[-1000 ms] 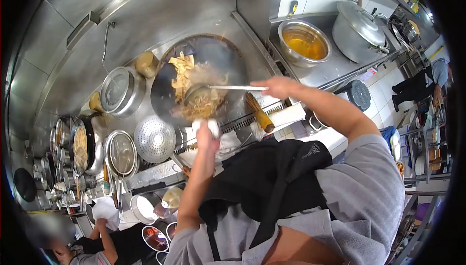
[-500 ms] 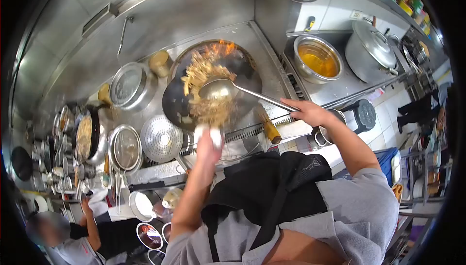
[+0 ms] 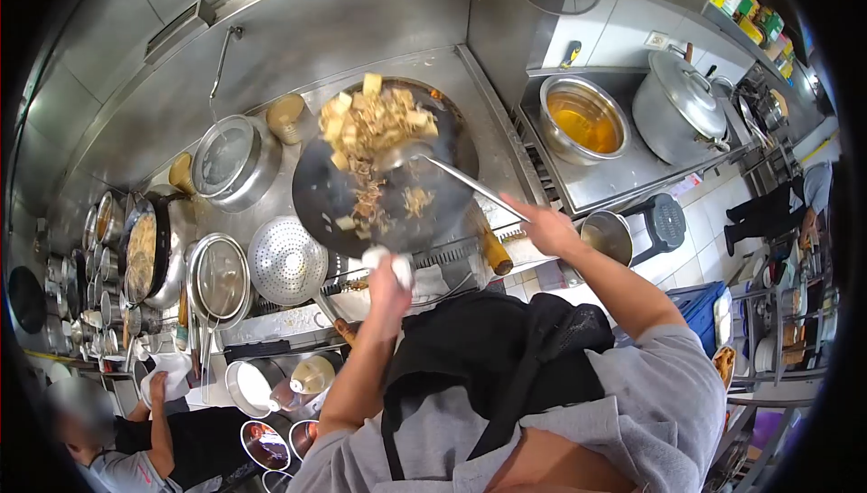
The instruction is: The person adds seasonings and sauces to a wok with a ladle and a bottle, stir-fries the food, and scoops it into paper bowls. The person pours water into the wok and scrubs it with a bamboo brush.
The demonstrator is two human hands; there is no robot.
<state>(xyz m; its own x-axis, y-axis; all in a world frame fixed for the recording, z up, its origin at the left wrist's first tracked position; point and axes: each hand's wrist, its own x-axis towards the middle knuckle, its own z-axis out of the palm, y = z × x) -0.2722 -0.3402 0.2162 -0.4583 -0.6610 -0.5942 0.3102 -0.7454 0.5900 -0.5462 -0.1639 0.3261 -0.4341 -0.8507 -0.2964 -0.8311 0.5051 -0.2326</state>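
Note:
A black wok (image 3: 316, 190) is tilted over the stove. Chunks of food (image 3: 375, 118), pale cubes among browned shreds, are bunched toward its far side and partly in the air, with smaller bits nearer me. At the wok's near edge my left hand (image 3: 390, 294) is closed round a folded white cloth (image 3: 386, 262); the part of the wok under the cloth is hidden. My right hand (image 3: 547, 227) grips the long handle of a metal ladle (image 3: 474, 184). The ladle's bowl is in the wok, just below the bunched food.
A perforated skimmer (image 3: 287, 260) and wire strainers (image 3: 219, 281) lie left of the wok. On the right stand a bowl of yellow liquid (image 3: 582, 121) and a lidded pot (image 3: 679, 100). A wooden-handled tool (image 3: 492, 249) rests by the front edge. Another person (image 3: 163, 430) is at lower left.
The food has gone from a blurred stream across the wok to a bunch at its far side. Flames at the back have shrunk to a small glow. Both hands keep their holds.

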